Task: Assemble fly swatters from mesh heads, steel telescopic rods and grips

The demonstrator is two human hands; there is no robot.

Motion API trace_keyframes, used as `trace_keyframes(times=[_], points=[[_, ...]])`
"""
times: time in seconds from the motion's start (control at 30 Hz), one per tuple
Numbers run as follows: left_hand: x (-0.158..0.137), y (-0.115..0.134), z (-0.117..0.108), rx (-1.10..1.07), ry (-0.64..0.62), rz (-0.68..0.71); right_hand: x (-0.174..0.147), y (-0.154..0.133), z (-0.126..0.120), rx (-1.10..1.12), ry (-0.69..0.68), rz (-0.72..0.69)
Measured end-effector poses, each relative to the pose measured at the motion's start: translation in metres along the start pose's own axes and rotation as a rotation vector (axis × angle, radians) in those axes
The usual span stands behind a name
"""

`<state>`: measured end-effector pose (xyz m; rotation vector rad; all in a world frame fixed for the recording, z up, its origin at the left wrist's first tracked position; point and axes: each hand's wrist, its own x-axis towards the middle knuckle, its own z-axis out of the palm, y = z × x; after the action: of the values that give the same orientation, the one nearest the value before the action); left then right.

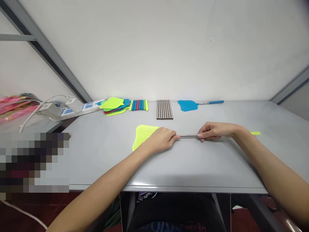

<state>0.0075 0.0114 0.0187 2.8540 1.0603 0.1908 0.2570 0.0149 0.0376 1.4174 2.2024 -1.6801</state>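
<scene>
My left hand [163,139] is closed around the neck of a yellow-green fly swatter head [145,133], whose perforated paddle sticks out to the left. From that fist a thin metal tube [188,135] runs right, into the closed fingers of my right hand [212,130]. The joint between head and tube is hidden inside my left hand. Past my right wrist, the end of a yellow-green handle [255,133] shows on the table, partly covered by my forearm.
Along the wall lie stacked swatter heads [112,104], a row of coloured handles [139,105], several metal tubes [164,109] and a blue fly swatter [189,105]. A power strip [82,109] with plugged-in chargers and cables stands at the left. The grey table [193,167] ends close before my body.
</scene>
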Motion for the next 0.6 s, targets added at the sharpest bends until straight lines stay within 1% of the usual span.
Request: trace_keyframes(times=[0.17,0.4,0.6], points=[[-0.001,0.012,0.003,-0.016,-0.031,-0.008,0.003,0.006,0.003,0.114,-0.125,-0.006],[-0.002,0.019,0.007,0.003,-0.052,-0.015,0.01,0.006,0.009,0.235,-0.165,0.014],[-0.003,0.025,0.008,0.005,-0.048,0.006,0.012,0.003,0.015,0.248,-0.157,0.015]])
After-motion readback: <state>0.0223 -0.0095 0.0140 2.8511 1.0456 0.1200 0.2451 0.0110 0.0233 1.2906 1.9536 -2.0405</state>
